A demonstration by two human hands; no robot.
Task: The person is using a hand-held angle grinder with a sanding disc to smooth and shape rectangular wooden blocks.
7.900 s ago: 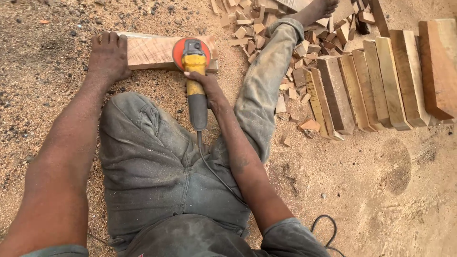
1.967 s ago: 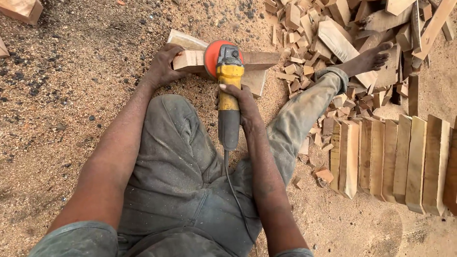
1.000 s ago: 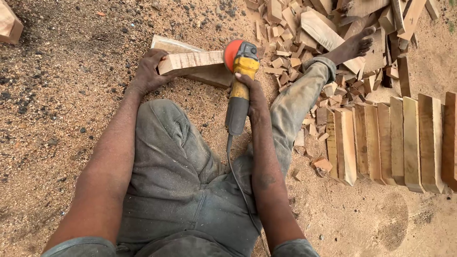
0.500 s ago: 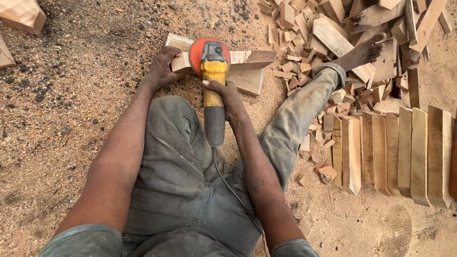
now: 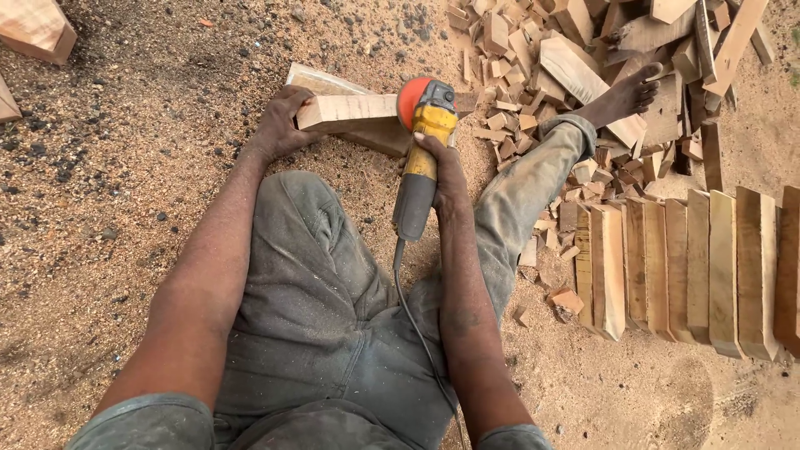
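Note:
I sit on sawdust-covered ground. My left hand (image 5: 279, 125) grips the left end of a pale wooden block (image 5: 346, 111), which rests on a larger plank (image 5: 321, 81). My right hand (image 5: 440, 167) is wrapped around the body of a yellow and grey angle grinder (image 5: 421, 162). Its orange guard and disc (image 5: 410, 100) sit at the block's right end. The grinder's black cord (image 5: 417, 325) runs down over my grey trousers.
A heap of wood offcuts (image 5: 542, 58) lies ahead to the right, with my bare right foot (image 5: 625, 96) resting on it. A row of upright cut blocks (image 5: 692, 267) stands at right. Another block (image 5: 33, 29) is at top left. Sawdust covers the ground.
The grinder's disc has shifted rightward along the block to its right end. My left hand still holds the block's left end.

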